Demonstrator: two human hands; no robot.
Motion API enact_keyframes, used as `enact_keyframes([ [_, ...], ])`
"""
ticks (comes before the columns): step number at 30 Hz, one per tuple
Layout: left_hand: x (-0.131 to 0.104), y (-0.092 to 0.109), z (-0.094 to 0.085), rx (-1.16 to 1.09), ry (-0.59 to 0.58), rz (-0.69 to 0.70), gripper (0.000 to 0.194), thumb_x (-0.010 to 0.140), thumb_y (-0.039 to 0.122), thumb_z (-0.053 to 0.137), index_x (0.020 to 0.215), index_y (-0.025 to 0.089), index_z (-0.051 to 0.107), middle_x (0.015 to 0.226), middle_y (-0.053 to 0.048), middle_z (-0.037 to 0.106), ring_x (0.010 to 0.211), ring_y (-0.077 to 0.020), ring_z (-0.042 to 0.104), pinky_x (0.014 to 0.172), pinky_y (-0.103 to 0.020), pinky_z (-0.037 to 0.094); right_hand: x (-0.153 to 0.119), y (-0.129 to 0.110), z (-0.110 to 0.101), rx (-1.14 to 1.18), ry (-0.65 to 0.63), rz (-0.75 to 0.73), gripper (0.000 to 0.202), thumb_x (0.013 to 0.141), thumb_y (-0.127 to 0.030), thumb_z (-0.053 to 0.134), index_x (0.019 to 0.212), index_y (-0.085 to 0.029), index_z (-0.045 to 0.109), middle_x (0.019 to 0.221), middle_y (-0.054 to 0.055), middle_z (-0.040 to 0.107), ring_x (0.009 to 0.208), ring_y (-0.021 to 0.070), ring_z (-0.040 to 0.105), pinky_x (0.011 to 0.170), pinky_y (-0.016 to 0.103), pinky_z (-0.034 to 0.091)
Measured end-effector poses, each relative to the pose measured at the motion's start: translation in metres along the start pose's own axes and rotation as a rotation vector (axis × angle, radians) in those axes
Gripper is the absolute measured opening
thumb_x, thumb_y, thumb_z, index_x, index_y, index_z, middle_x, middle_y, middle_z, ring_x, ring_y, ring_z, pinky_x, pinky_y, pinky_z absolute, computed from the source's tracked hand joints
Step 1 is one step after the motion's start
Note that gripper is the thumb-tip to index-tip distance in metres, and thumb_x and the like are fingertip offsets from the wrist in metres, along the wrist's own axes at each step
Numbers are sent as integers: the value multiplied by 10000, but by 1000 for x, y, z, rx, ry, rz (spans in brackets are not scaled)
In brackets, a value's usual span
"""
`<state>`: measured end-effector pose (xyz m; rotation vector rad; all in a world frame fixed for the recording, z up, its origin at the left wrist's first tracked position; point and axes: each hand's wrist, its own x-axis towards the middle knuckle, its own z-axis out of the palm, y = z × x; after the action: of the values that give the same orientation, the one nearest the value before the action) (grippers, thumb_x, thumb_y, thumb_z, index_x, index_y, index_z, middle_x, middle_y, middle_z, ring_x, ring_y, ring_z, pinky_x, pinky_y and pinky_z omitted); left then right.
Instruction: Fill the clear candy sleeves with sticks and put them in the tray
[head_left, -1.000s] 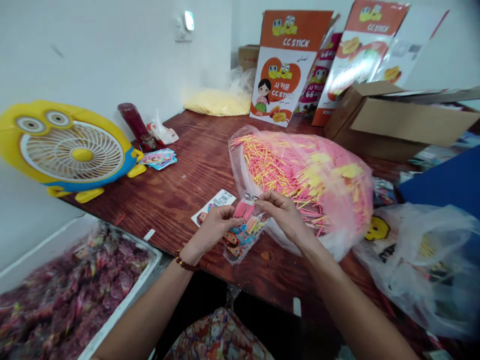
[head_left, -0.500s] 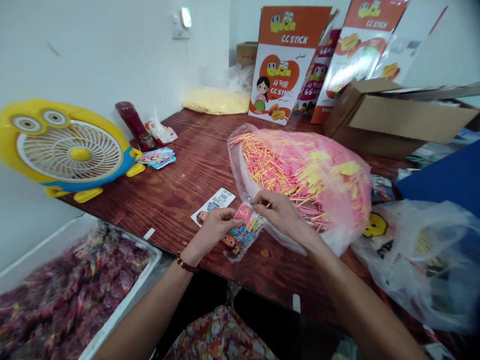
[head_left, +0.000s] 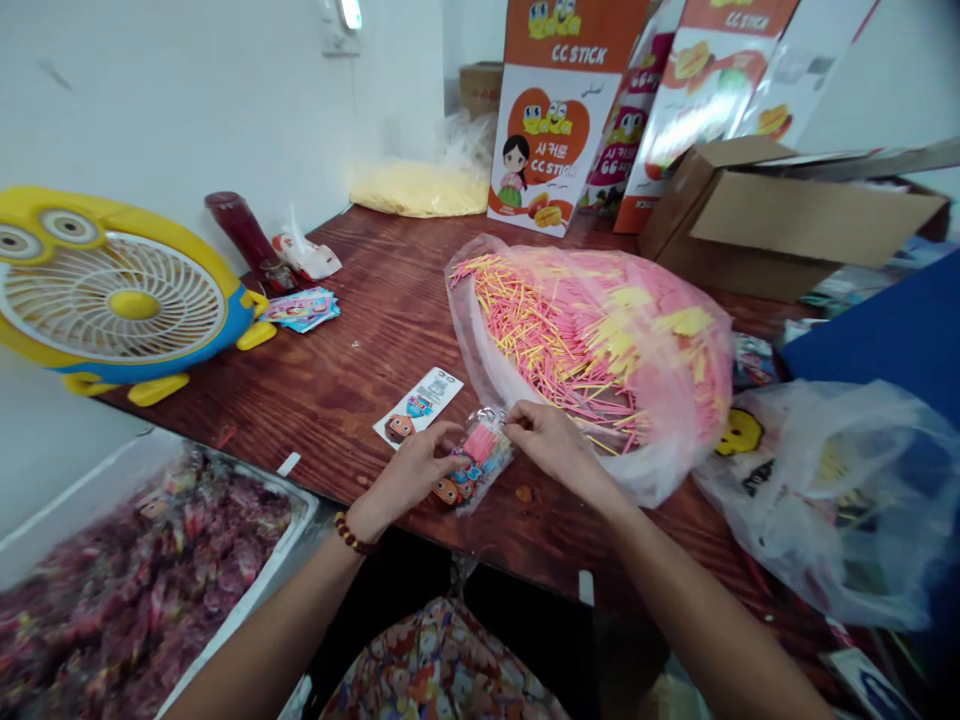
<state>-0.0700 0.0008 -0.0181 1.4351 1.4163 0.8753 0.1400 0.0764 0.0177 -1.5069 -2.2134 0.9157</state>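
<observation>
Between the two hands, just above the wooden table, is a clear packet with pink sticks inside and a cartoon face printed at its near end. The left hand holds its left side, the thumb laid across the front; the right hand pinches its far right corner between thumb and forefinger. The hands stand a little apart, joined only by the packet. Just beyond the left hand's fingers lies a printed card, flat on the tabletop. A beaded bracelet circles the left wrist. Directly beyond the right hand spreads a big plastic bag full of pink and yellow sticks. Well to the left of the left hand are a yellow fan and, nearer the person, a white bin of wrapped pieces. To the right of the right hand sits a white carrier bag; far past both hands stands a CC STICK box.
</observation>
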Motion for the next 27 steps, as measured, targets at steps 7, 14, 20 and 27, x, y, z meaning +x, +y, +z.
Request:
enact_keyframes([
  [7, -8, -23, 29, 499, 133, 226, 494, 882, 285, 616, 1362, 218, 517, 1293, -122, 616, 1177, -285, 549, 1003, -462, 439, -6, 11, 0, -338, 29, 55, 169, 902, -306, 543, 983, -225, 668, 816, 36, 721, 765, 191, 631, 625, 277, 298],
  [14, -3, -45, 38, 614, 164, 200, 559, 894, 312, 584, 1424, 206, 441, 1339, -131, 591, 1181, -314, 529, 965, -480, 444, 21, 84, -61, -407, 219, 111, 213, 951, -255, 468, 953, -201, 674, 884, 42, 729, 780, 168, 629, 641, 259, 349],
  [20, 1, -59, 35, 616, 203, 287, 547, 906, 344, 552, 1426, 215, 442, 1324, -128, 608, 1187, -313, 545, 984, -486, 453, 49, 160, -106, -799, 206, 73, 296, 959, -179, 407, 967, -131, 699, 991, 147, 684, 875, 217, 577, 723, 297, 364],
  [27, 6, -59, 26, 597, 222, 319, 510, 925, 378, 516, 1407, 221, 458, 1299, -119, 632, 1166, -292, 585, 980, -464, 471, 69, 174, -108, -940, 119, -197, 238, 953, -172, 466, 1032, -149, 690, 1045, 148, 630, 1002, 256, 500, 846, 331, 344],
])
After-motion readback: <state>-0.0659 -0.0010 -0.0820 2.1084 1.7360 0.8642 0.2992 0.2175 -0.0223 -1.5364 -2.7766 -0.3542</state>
